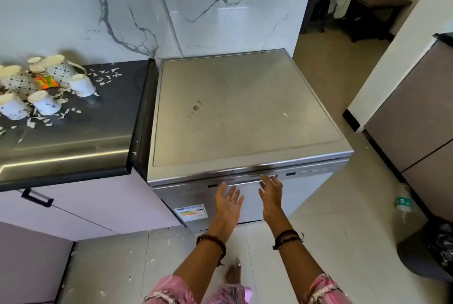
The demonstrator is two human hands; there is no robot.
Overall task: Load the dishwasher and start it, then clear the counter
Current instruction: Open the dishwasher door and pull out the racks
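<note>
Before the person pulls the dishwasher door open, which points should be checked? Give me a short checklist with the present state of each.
1. Dishwasher door shut: ok, not yet opened.
2. Left hand free: ok, open, holds nothing.
3. Right hand at the door handle: ok, fingers reach it; a firm grip cannot tell.
4. Floor in front free for the door to drop: cannot tell, the person's foot is near.
5. Cups ready on the counter: ok, lying among paper scraps.
</note>
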